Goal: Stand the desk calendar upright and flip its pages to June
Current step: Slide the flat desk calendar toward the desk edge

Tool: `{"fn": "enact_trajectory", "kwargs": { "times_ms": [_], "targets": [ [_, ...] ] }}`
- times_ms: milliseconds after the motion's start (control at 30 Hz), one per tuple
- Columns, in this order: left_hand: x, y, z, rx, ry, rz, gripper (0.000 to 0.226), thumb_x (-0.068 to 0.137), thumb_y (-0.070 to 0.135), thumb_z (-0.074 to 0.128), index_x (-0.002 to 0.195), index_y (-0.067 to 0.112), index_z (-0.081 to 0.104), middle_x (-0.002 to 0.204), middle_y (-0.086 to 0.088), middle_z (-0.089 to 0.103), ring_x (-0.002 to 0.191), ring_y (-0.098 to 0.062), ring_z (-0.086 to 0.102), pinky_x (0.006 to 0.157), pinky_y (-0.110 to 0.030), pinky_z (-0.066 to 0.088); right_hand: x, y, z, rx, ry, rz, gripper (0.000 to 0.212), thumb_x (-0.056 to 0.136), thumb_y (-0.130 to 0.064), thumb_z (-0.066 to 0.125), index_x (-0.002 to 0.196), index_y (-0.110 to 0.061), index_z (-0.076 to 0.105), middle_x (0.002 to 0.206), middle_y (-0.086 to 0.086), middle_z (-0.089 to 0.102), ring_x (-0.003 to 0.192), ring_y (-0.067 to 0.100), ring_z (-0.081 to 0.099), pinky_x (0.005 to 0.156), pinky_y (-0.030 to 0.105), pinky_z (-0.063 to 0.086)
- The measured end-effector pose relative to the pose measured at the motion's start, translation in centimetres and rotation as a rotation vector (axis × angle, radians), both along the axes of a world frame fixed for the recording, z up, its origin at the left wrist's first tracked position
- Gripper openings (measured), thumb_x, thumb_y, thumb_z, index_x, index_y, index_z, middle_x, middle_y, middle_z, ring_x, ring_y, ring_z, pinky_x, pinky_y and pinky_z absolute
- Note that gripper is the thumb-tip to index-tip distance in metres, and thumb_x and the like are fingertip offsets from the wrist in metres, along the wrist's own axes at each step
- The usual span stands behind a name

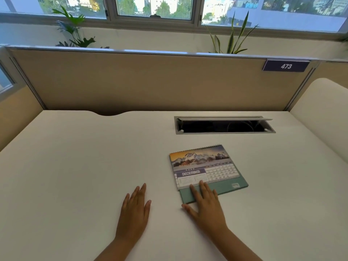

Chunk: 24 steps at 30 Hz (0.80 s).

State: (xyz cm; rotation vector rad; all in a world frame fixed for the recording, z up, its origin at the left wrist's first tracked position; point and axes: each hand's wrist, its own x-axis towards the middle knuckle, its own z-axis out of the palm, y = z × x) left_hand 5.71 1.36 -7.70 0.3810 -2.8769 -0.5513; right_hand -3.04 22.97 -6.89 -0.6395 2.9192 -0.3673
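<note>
Far left: leafy plant (pixel 72 27) behind beige partition (pixel 131 80), under window (pixel 154 8).

White desk (pixel 75 157), bare across left half.

Left hand (pixel 134 213) flat on desk, palm down, fingers (pixel 140 191) straight and pressed close together, thumb slightly out to the side. Holding nothing. Well clear of calendar, gap of bare desk between.

Right hand (pixel 206 206) palm down, fingers loosely spread, thumb splayed left and resting on desk. Fingertips (pixel 202 183) on near edge of desk calendar (pixel 205 168), over the teal base and just reaching bottom of the printed page. Flat press, not a pinch; cannot tell if any finger is hooked under the edge.

Desk calendar lying flat on desk, right of centre, not standing. Spiral binding on far edge, slightly rotated so right side sits farther away. Top page reads DECEMBER: mountain photo above, date grid lower right. Teal cardboard base sticks out beyond page on near and right sides.

Behind calendar: cable hatch (pixel 224 125) recessed in desk, lid tipped up, dark inside, well apart from calendar.

Above right: spiky plant (pixel 233 38) behind partition. Dark number plate (pixel 286 66) reading 473 on partition top corner. Far right: rounded cream side panel (pixel 323 113).
</note>
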Motion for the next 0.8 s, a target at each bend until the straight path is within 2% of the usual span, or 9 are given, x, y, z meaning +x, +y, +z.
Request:
{"fn": "enact_trajectory", "kwargs": {
  "times_ms": [67, 167, 233, 300, 367, 400, 533, 667, 800],
  "targets": [
    [0.0, -0.1, 0.0, 0.121, 0.023, 0.033, 0.075, 0.086, 0.058, 0.003, 0.143, 0.015, 0.026, 0.149, 0.000, 0.033, 0.137, -0.015, 0.033, 0.114, -0.028, 0.013, 2.4, -0.9, -0.3, -0.017, -0.022, 0.063, 0.085, 0.074, -0.078, 0.012, 0.145, -0.032, 0.013, 0.158, 0.006, 0.000, 0.145, 0.021, -0.006, 0.114, 0.039, -0.011],
    [-0.4, 0.0, 0.5, 0.278, 0.042, 0.114, 0.049, 0.095, 0.028, 0.035, 0.141, 0.016, 0.029, 0.145, -0.001, 0.041, 0.133, -0.018, 0.038, 0.111, -0.030, 0.020, 3.7, -1.8, 0.0, -0.125, -0.043, 0.080, 0.083, 0.075, -0.077, 0.011, 0.144, -0.032, 0.019, 0.158, 0.002, 0.009, 0.145, 0.017, 0.001, 0.113, 0.035, -0.010],
    [-1.2, 0.0, 1.0, 0.396, 0.026, 0.187, 0.046, 0.095, 0.025, 0.037, 0.141, 0.017, 0.032, 0.141, -0.004, 0.047, 0.130, -0.021, 0.040, 0.107, -0.034, 0.026, 2.4, -2.0, 1.1, -0.223, 0.024, -0.006, 0.072, 0.082, -0.068, 0.023, 0.142, -0.028, 0.027, 0.155, 0.002, 0.019, 0.144, 0.017, 0.013, 0.115, 0.034, -0.001],
    [-2.3, 0.3, 2.4, 0.693, -0.049, 0.233, 0.048, 0.097, 0.030, 0.031, 0.143, 0.019, 0.025, 0.142, -0.006, 0.045, 0.129, -0.023, 0.040, 0.106, -0.033, 0.027, -0.1, -1.3, 2.2, -0.280, 0.121, -0.210, 0.066, 0.087, -0.058, 0.037, 0.140, -0.020, 0.032, 0.153, 0.009, 0.027, 0.141, 0.024, 0.023, 0.116, 0.040, 0.011],
    [-3.5, 0.8, 3.7, 1.002, -0.093, 0.243, 0.051, 0.096, 0.035, 0.028, 0.144, 0.018, 0.021, 0.146, -0.008, 0.040, 0.129, -0.023, 0.042, 0.107, -0.032, 0.027, -3.0, -0.2, 3.2, -0.268, 0.087, -0.429, 0.065, 0.088, -0.048, 0.045, 0.141, -0.014, 0.030, 0.151, 0.015, 0.029, 0.138, 0.030, 0.027, 0.115, 0.044, 0.017],
    [-3.9, 1.0, 4.0, 1.065, -0.100, 0.251, 0.053, 0.096, 0.037, 0.028, 0.144, 0.017, 0.021, 0.147, -0.009, 0.038, 0.130, -0.023, 0.041, 0.110, -0.033, 0.026, -4.1, 0.1, 3.4, -0.276, 0.026, -0.497, 0.065, 0.088, -0.045, 0.047, 0.141, -0.011, 0.029, 0.148, 0.017, 0.033, 0.135, 0.031, 0.031, 0.115, 0.045, 0.020],
    [-4.4, 2.4, 4.5, 1.165, -0.073, 0.279, 0.056, 0.094, 0.046, 0.022, 0.138, 0.016, 0.036, 0.136, -0.009, 0.050, 0.123, -0.024, 0.046, 0.107, -0.036, 0.032, -5.9, 0.7, 3.5, -0.343, -0.126, -0.594, 0.066, 0.087, -0.044, 0.051, 0.139, -0.008, 0.032, 0.136, 0.022, 0.044, 0.126, 0.038, 0.038, 0.105, 0.044, 0.031],
    [-3.9, 2.8, 4.9, 1.247, -0.010, 0.317, 0.049, 0.091, 0.051, 0.018, 0.113, 0.021, 0.050, 0.102, -0.001, 0.063, 0.090, -0.015, 0.056, 0.079, -0.029, 0.041, -6.0, 1.7, 3.3, -0.444, -0.232, -0.690, 0.061, 0.088, -0.046, 0.048, 0.136, -0.010, 0.038, 0.135, 0.022, 0.047, 0.124, 0.040, 0.040, 0.102, 0.047, 0.035],
    [-3.6, 2.6, 5.3, 1.355, 0.092, 0.361, 0.042, 0.091, 0.052, 0.022, 0.092, 0.026, 0.055, 0.083, 0.010, 0.062, 0.074, -0.005, 0.060, 0.063, -0.020, 0.045, -5.3, 1.3, 3.4, -0.637, -0.274, -0.705, 0.062, 0.088, -0.053, 0.041, 0.132, -0.010, 0.044, 0.133, 0.021, 0.052, 0.122, 0.039, 0.046, 0.104, 0.048, 0.037]
  ]
}}
